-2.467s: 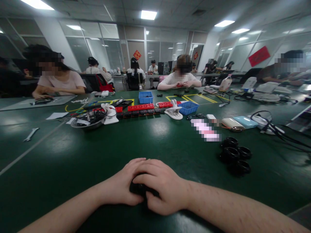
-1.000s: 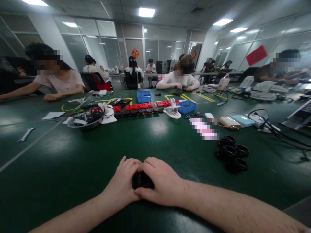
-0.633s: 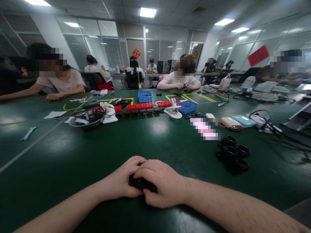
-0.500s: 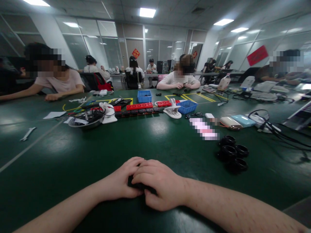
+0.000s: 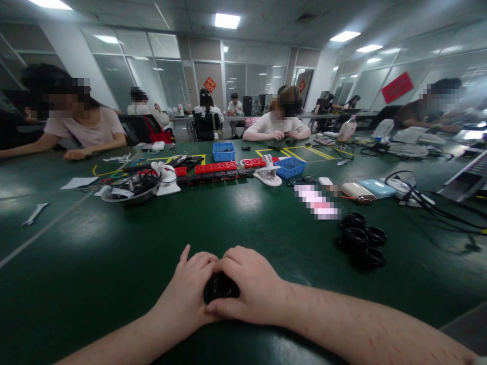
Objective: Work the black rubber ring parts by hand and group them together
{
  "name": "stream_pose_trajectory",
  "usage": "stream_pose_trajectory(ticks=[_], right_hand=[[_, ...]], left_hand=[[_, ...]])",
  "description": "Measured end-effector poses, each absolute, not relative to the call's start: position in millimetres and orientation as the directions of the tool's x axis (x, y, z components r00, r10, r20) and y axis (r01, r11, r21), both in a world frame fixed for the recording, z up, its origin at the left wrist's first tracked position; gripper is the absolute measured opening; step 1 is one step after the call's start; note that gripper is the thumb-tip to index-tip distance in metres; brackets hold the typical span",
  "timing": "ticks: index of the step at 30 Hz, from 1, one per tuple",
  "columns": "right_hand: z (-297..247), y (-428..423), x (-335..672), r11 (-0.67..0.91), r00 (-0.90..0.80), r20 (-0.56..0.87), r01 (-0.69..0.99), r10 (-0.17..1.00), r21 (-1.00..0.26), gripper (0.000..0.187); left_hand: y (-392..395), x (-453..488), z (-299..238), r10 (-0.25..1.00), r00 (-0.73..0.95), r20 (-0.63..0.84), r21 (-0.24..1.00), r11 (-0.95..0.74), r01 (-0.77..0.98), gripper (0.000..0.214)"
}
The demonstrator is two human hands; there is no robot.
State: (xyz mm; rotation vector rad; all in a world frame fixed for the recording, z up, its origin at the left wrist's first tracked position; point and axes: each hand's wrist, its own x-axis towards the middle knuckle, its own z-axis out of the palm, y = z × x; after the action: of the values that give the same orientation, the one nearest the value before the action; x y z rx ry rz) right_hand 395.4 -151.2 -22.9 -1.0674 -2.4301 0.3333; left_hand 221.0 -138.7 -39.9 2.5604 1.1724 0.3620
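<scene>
Close to me on the green table, a round black part (image 5: 223, 287) with a dark hollow top sits between my two hands. My left hand (image 5: 192, 286) is closed around its left side, with one finger sticking up and away. From the right, my right hand (image 5: 253, 289) wraps the same part, its thumb along the near edge and its fingers over the far edge. Both hands hide most of its outline. To the right stand several black ring-shaped parts (image 5: 356, 237) in a cluster, which look similar.
Farther back are a clear bowl of odds and ends (image 5: 129, 196), a white clip stand (image 5: 268, 175), red power strips (image 5: 215, 167) and blue bins (image 5: 290, 167). A wrench (image 5: 35, 214) lies left, power banks (image 5: 358, 192) and cables right. Other people sit across the table.
My right hand's fingers have moved off the top of the black part, so its hollow top now shows. One left finger has lifted. The view has shifted slightly.
</scene>
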Motion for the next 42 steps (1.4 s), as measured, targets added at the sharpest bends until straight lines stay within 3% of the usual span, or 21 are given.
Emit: stream_pose_trajectory(ticks=[3, 8, 11, 15, 18, 24, 30, 34, 37, 42], right_hand=[[-25.1, -149.9, 395.4, 0.702, -0.618, 0.334, 0.598, 0.711, -0.387, 0.035], [-28.5, -148.6, 396.3, 0.831, -0.668, 0.497, 0.405, 0.554, -0.381, 0.026], [-28.2, -149.4, 396.4, 0.850, -0.640, 0.563, 0.342, 0.523, -0.401, 0.024], [-25.2, -150.0, 396.5, 0.863, -0.688, 0.538, 0.288, 0.488, -0.415, 0.023], [-23.4, -149.8, 396.8, 0.872, -0.734, 0.502, 0.261, 0.458, -0.415, 0.030], [-23.5, -149.9, 397.0, 0.818, -0.700, 0.442, 0.386, 0.561, -0.426, 0.034], [-27.3, -149.1, 396.2, 0.782, -0.679, 0.400, 0.463, 0.616, -0.418, 0.031], [-30.6, -149.4, 395.1, 0.746, -0.639, 0.401, 0.469, 0.656, -0.473, 0.028], [-31.2, -149.4, 395.3, 0.721, -0.606, 0.413, 0.453, 0.680, -0.524, 0.025], [-28.9, -149.8, 396.3, 0.799, -0.646, 0.515, 0.268, 0.563, -0.538, 0.016]], left_hand=[[-137.2, 222.1, -38.1, 0.748, 0.659, 0.079, 0.402, -0.629, 0.666, 0.035], [-125.8, 217.3, -39.7, 0.631, 0.775, 0.035, 0.529, -0.669, 0.522, 0.045], [-120.3, 213.8, -39.4, 0.602, 0.798, -0.001, 0.540, -0.671, 0.507, 0.042], [-117.6, 212.0, -38.9, 0.603, 0.797, -0.040, 0.562, -0.646, 0.517, 0.026], [-117.1, 212.2, -39.8, 0.613, 0.789, -0.031, 0.577, -0.634, 0.515, 0.027], [-118.5, 212.5, -38.5, 0.608, 0.794, 0.021, 0.558, -0.666, 0.495, 0.049], [-132.2, 221.3, -48.6, 0.743, 0.663, 0.089, 0.482, -0.615, 0.625, 0.064], [-139.6, 227.1, -52.5, 0.803, 0.580, 0.137, 0.460, -0.570, 0.681, 0.042], [-136.1, 225.6, -47.3, 0.784, 0.609, 0.120, 0.510, -0.575, 0.639, 0.032], [-121.3, 218.2, -36.2, 0.662, 0.747, 0.062, 0.616, -0.614, 0.494, 0.034]])
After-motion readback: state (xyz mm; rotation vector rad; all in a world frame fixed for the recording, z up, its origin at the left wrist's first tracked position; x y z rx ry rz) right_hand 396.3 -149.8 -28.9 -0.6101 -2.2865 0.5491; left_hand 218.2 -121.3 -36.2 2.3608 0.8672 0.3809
